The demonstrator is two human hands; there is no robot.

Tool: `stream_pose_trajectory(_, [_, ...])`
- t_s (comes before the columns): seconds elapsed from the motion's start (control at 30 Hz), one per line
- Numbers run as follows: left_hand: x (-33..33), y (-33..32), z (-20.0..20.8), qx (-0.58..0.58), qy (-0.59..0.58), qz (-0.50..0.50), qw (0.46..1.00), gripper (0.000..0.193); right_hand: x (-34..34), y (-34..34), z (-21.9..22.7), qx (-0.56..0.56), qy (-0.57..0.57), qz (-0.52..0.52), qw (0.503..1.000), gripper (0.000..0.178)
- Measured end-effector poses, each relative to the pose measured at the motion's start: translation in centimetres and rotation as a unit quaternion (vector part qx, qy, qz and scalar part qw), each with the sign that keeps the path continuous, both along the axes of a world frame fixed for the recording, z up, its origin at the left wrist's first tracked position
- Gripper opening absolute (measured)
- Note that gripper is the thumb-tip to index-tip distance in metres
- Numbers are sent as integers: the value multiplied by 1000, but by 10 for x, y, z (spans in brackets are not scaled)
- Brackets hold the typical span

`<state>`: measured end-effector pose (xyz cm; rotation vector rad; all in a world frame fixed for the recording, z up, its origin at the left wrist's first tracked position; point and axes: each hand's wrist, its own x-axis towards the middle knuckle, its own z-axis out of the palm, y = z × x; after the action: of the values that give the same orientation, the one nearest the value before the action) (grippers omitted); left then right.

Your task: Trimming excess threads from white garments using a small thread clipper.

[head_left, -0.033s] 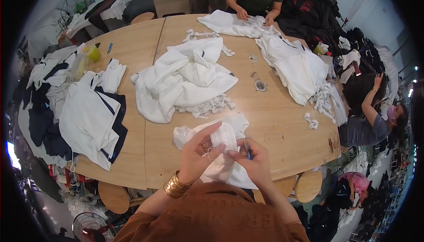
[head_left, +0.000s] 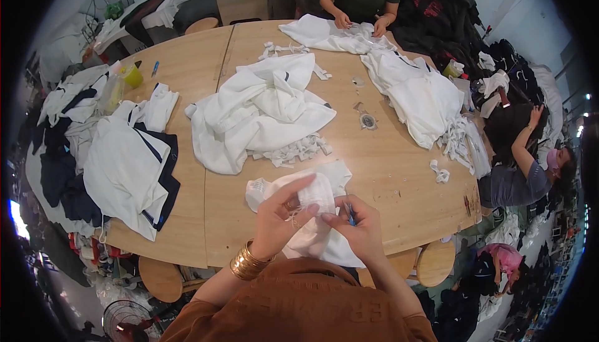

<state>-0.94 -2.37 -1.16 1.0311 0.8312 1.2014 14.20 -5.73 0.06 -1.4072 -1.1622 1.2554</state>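
At the near edge of the desk (head_left: pixel 387 180), the white garment (head_left: pixel 312 195) sits bunched between both hands, left fingers (head_left: pixel 296 192) pinching its fabric, right hand (head_left: pixel 355 226) closed around a small blue tool (head_left: pixel 350 213).

White garment (head_left: pixel 312 202) in the hands; small blue tool (head_left: pixel 350 214); gold bangles (head_left: pixel 248 262); rust-brown sleeves (head_left: pixel 299 308); pale wooden bench (head_left: pixel 387 173) carrying white heap (head_left: pixel 262 111) and white-and-navy pile (head_left: pixel 128 167); yellow-green bottle (head_left: pixel 131 74).
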Motion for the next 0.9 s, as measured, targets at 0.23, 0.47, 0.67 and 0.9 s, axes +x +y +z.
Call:
stream_pose_trajectory(0.23, [-5, -1, -5, 21, 17, -22, 999, 19, -2, 0, 5, 35, -58, -15, 998, 17])
stream_pose_trajectory(0.47, [-6, -8, -12, -12, -62, -45, 997, 5, 2, -1, 12, 43, -146, -80, 985, 20])
stream_pose_trajectory(0.67, [-4, -11, -16, 8, -67, -58, 996, 6, 12, -10, 14, 135, -372, -37, 918, 22])
stream_pose_trajectory(0.9, [-3, -12, -18, 9, -57, -55, 997, 7, 5, -14, 6, 200, -417, -36, 886, 19])
